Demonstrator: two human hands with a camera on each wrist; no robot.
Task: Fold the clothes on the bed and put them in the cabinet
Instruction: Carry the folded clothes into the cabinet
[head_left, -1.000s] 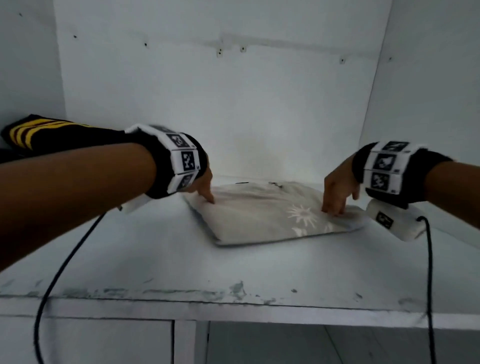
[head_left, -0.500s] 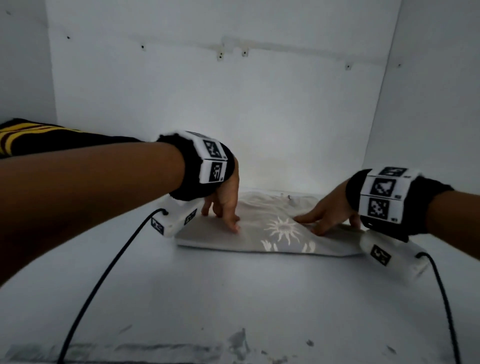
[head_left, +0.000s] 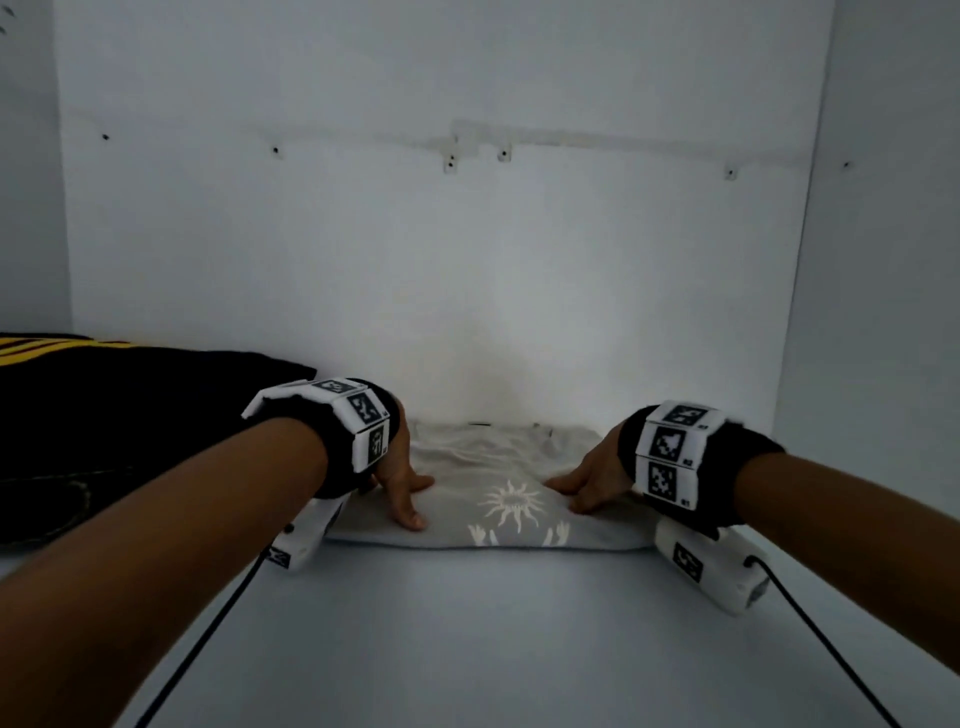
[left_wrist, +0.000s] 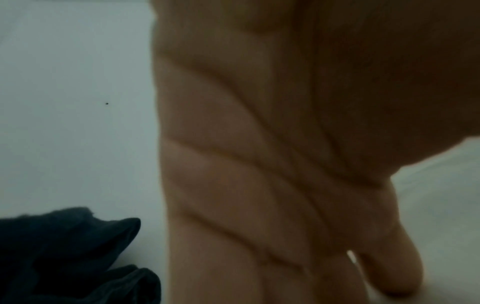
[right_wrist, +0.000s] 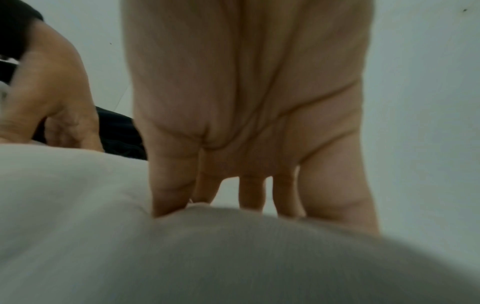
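I find the folded grey shirt (head_left: 493, 499) lying flat on the cabinet shelf (head_left: 467, 623), close to the back wall (head_left: 415, 260), its sun print facing up. Since a second ago it has been turned from a skewed lie to square with the shelf front and pushed further in. My left hand (head_left: 402, 486) and right hand (head_left: 589, 480) both rest on top of it, fingers straight and spread, pressing down near its left and right ends; neither grips the cloth. The right wrist view confirms extended fingers (right_wrist: 171, 185) bearing on the fabric. A folded black garment with yellow stripes (head_left: 130, 415) sits just beside it, to the left. I judge this shirt placed; what remains is to lift the hands clear without dragging the fold open.
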